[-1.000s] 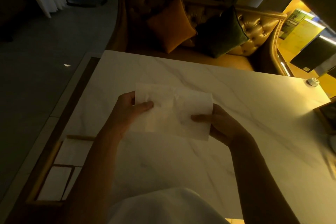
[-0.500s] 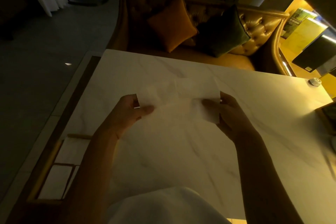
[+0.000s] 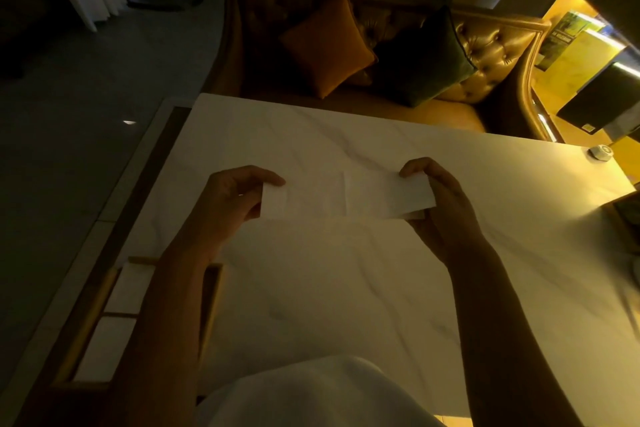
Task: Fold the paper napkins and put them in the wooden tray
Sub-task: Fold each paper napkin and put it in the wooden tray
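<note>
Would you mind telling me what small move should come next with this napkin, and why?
Probably bring the right hand over to the left hand, folding the napkin at its middle crease: it is a long strip pinched at both ends, too long for the wooden tray.

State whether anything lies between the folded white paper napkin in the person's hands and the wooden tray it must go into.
Nothing visible does. The white paper napkin is held over bare marble table; only the left forearm crosses the wooden tray.
</note>
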